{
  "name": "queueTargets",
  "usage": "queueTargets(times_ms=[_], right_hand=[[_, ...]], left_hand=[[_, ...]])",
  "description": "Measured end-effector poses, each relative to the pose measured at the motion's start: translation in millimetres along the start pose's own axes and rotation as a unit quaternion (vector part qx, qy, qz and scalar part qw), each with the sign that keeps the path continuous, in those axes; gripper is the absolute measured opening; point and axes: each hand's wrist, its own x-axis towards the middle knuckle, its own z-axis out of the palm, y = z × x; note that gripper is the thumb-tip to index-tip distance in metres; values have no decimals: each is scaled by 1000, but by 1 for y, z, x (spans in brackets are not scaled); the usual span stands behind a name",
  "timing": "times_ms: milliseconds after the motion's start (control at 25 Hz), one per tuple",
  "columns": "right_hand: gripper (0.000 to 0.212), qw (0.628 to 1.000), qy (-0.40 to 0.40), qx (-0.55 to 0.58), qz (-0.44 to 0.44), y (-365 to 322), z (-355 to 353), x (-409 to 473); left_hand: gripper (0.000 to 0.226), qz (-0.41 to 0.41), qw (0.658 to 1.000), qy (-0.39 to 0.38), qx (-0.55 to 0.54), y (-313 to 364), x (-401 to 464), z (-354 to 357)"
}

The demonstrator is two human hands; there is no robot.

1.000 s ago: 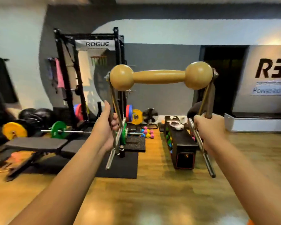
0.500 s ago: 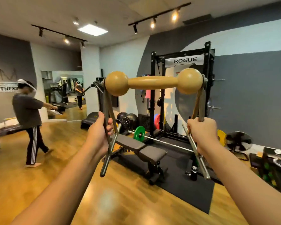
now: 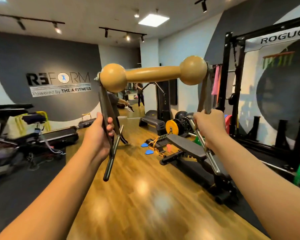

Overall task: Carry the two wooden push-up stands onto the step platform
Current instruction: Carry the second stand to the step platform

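Observation:
A wooden push-up stand (image 3: 152,73), a tan bar with round knobs on metal legs, hangs in the air in front of me at chest height. My left hand (image 3: 99,135) grips its left metal legs. My right hand (image 3: 209,126) grips its right metal legs. The bar tilts slightly, right knob higher. A dark step platform (image 3: 151,121) stands on the wooden floor far ahead, beyond the stand. A second stand is not in view.
A black weight bench (image 3: 185,148) lies ahead on the right, next to a yellow plate (image 3: 171,126) and the black rack (image 3: 235,84). Blue pads (image 3: 148,151) lie on the floor. A treadmill (image 3: 59,135) and gear fill the left. A person (image 3: 113,104) stands behind the stand.
The view has swung left: the rack slid to the right edge, and the step platform and the logo wall came into sight. Both hands keep the same grip on the stand.

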Motion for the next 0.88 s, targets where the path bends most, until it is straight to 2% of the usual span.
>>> queueTargets(times_ms=[200, 360, 480, 680, 880], right_hand=[[38, 997, -76, 3, 1, 43, 58, 66], [34, 991, -131, 18, -2, 71, 86, 133], [35, 985, -170, 13, -4, 82, 105, 191], [21, 984, -176, 38, 1, 100, 139, 256], [27, 981, -192, 32, -6, 130, 201, 309]], left_hand=[[37, 30, 997, 60, 39, -22, 58, -10], [35, 86, 992, 96, 0, -50, 100, 13], [36, 93, 988, 126, 4, -66, 136, 36], [36, 97, 980, 171, 25, -79, 193, 54], [32, 129, 973, 189, 23, -87, 264, 49]])
